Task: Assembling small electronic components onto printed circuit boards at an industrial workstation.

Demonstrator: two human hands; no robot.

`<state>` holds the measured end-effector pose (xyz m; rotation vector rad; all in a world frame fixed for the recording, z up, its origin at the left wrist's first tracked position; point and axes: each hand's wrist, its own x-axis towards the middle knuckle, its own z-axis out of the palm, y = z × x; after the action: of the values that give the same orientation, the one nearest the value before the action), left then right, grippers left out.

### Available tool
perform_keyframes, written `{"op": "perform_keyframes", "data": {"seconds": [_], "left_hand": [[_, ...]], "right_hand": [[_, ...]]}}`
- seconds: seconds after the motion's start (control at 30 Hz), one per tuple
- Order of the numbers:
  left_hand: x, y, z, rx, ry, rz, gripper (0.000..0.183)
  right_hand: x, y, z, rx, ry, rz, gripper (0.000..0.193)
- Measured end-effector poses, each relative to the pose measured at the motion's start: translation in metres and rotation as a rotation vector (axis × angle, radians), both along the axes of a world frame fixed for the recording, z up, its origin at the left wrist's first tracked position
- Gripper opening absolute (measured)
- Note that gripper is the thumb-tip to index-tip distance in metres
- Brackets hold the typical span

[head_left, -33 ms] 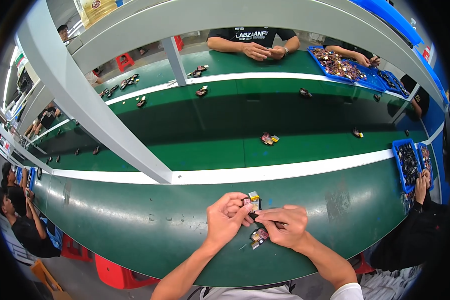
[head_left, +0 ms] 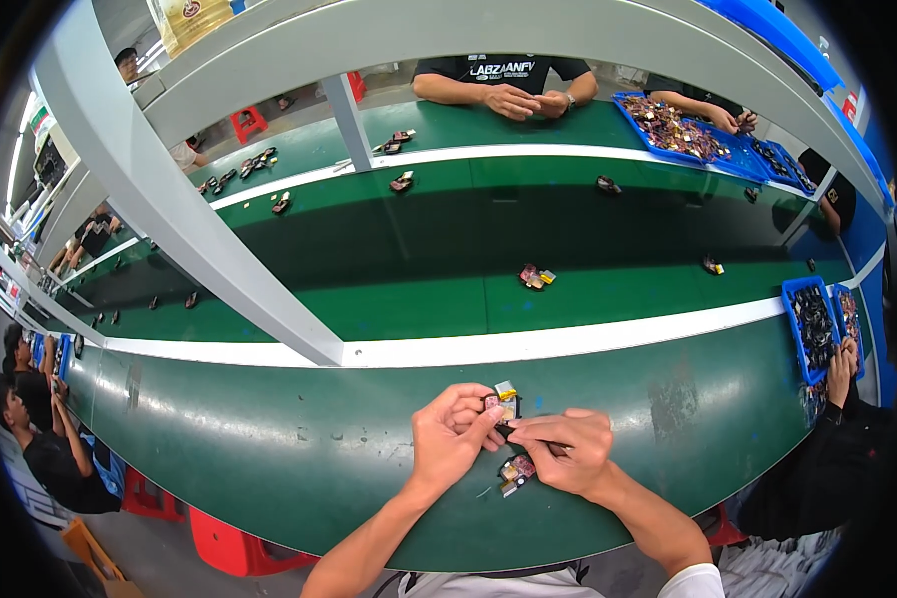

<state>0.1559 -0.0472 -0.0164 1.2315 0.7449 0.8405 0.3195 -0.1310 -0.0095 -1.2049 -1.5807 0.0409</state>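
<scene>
Head view: left hand (head_left: 450, 435) and right hand (head_left: 566, 450) meet over the near edge of the green counter (head_left: 269, 439), fingertips of both pinched together on a small dark component with a yellow tab (head_left: 502, 402), held just above the surface. A second small component (head_left: 516, 470) lies on the counter directly below the right hand, touching or nearly touching it; cannot tell which. Further out, a similar part (head_left: 535, 277) rests on the green belt (head_left: 419, 249). Blue tray (head_left: 793, 299) of dark parts sits at far right
</scene>
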Motion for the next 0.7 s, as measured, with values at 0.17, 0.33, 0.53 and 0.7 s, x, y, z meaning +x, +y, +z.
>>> {"op": "perform_keyframes", "data": {"seconds": [0.17,0.33,0.53,0.7], "left_hand": [[0.003,0.000,0.000,-0.012,-0.006,0.031,0.017],[0.005,0.005,-0.001,-0.043,0.036,0.001,0.014],[0.018,0.079,0.003,0.004,0.172,0.139,0.011],[-0.010,0.191,-0.023,0.669,0.789,0.406,0.022]], "right_hand": [[0.001,0.001,-0.003,0.000,0.002,0.001,0.014],[0.004,0.003,-0.001,-0.080,0.074,-0.017,0.011],[0.021,0.012,-0.003,-0.052,0.428,-0.181,0.008],[0.018,0.015,0.002,-0.050,0.446,-0.163,0.008]]}}
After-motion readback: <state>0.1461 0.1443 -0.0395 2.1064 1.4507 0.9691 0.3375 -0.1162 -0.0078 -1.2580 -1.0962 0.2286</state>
